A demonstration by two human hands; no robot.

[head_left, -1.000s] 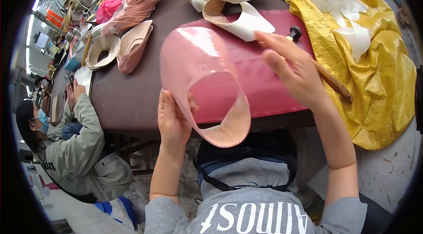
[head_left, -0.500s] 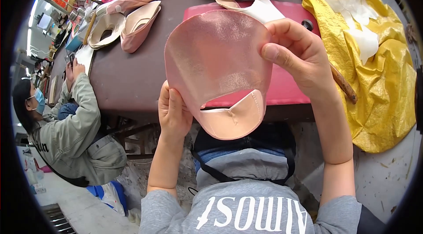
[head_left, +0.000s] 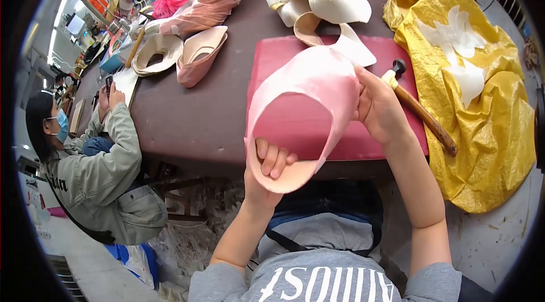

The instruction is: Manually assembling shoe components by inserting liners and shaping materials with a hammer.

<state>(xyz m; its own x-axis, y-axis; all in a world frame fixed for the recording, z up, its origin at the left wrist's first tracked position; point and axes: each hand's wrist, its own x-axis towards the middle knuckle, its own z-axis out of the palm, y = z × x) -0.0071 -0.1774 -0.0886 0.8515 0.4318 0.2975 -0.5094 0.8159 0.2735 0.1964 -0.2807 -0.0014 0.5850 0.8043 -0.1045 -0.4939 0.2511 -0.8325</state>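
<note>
A pink shoe upper [head_left: 312, 72] with a beige lining hangs between my hands above the table's front edge, its wide opening facing me. My left hand [head_left: 271, 163] is closed on its lower end, fingers reaching through the opening onto the lining. At the right side, my right hand [head_left: 379, 103] grips the upper's edge, its fingers partly hidden behind it. Under the work lies a red mat [head_left: 392, 146]. On the mat's right side rests a hammer [head_left: 423, 110] with a wooden handle and black head. White shoe uppers [head_left: 340, 6] sit just beyond the mat.
Stacked pink uppers [head_left: 213, 9] and a separate pink upper [head_left: 198, 60] occupy the brown table's [head_left: 187, 114] far left. A yellow woven sack [head_left: 477, 143] with white cut pieces [head_left: 454, 35] drapes at the right. To the left, a masked person [head_left: 99, 154] sits holding a phone.
The pink upper has been turned from its shiny inner side to its smooth outer side, and its opening now faces me. My left hand has moved right, with fingers inside the opening.
</note>
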